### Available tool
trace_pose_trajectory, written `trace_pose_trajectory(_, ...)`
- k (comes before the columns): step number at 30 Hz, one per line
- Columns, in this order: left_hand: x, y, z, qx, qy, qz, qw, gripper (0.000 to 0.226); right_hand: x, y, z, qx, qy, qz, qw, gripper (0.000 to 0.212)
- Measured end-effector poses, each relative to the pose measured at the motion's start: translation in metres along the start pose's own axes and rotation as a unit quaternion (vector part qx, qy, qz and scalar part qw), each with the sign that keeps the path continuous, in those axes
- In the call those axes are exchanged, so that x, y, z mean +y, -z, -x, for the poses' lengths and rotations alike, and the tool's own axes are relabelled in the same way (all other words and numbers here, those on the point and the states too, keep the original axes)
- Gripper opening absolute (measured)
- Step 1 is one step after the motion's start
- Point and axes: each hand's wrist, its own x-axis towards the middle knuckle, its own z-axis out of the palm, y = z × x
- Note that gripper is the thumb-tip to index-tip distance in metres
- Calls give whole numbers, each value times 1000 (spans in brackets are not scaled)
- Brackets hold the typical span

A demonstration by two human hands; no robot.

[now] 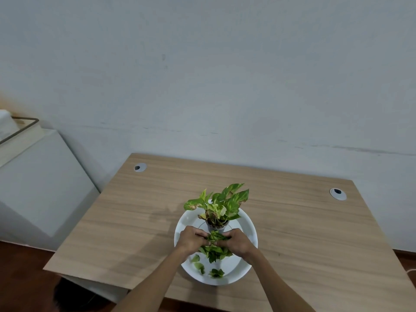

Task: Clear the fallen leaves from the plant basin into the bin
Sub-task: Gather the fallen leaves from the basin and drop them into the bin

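A white round basin (248, 230) sits on the wooden table, with a small potted plant (219, 204) standing in its far half. My left hand (191, 239) and my right hand (239, 240) meet over the basin's middle, both closed around one bunch of green fallen leaves (216, 251) that hangs between and below them. Three loose leaves (216, 273) lie on the basin's near floor. A dark bin (67, 298) shows partly under the table's near left corner, on the floor.
The wooden table (304, 233) has two cable grommets, one at the far left (140, 167) and one at the far right (337, 194). A white cabinet (38, 188) stands to the left. The wall runs right behind the table.
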Motion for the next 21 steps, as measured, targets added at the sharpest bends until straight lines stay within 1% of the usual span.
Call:
trace_pose_trajectory(8, -1, 3, -4, -13, 17, 29, 999, 24, 5, 4, -7, -11, -2, -35, 999, 12)
trace_pose_trajectory(15, -9, 15, -7, -35, 24, 36, 998, 32, 1, -5, -8, -24, -2, -61, 998, 16)
trace_pose_trajectory(21, -15, 35, -2, -28, 32, 47, 998, 29, -10, -24, -14, -31, -4, -57, 998, 11)
